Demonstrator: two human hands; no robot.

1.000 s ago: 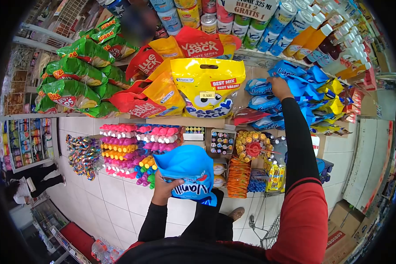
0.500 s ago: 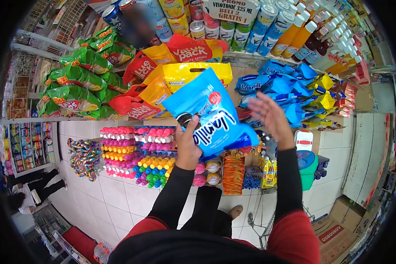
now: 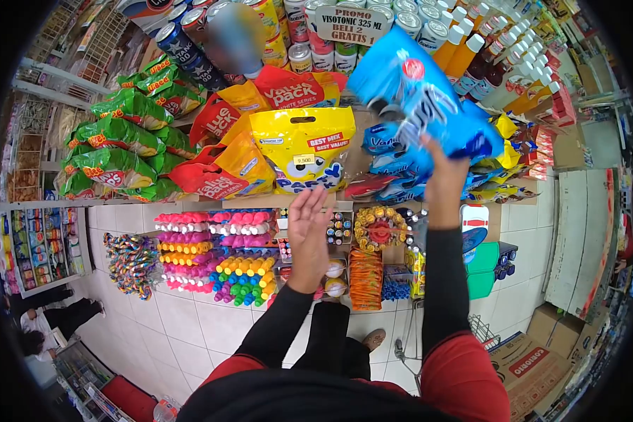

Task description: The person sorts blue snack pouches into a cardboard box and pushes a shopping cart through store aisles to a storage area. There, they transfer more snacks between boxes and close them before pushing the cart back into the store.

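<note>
A large blue vanilla cookie bag [image 3: 443, 98] is gripped by its lower part in my right hand [image 3: 444, 184], tilted and slightly blurred. It hangs over the pile of blue vanilla bags [image 3: 383, 165] on the right of the display and hides part of it. My left hand [image 3: 308, 235] is open and holds nothing, fingers stretched upward just below a yellow party bag [image 3: 302, 144] with a price tag. Red value packs [image 3: 218, 179] stand left of that yellow bag.
Green snack bags [image 3: 119, 141] are stacked on the left. Cans [image 3: 301, 56] and orange bottles [image 3: 464, 56] line the back, beneath a promo sign [image 3: 353, 24]. Colourful bottles [image 3: 214, 253] sit below. A shopping cart [image 3: 480, 329] and a cardboard box [image 3: 531, 366] are at lower right; a person [image 3: 56, 316] is at far left.
The blue cookie bag has passed from my left hand to my right hand and moved up and right. My left hand has let go and opened, uncovering the yellow bag's front.
</note>
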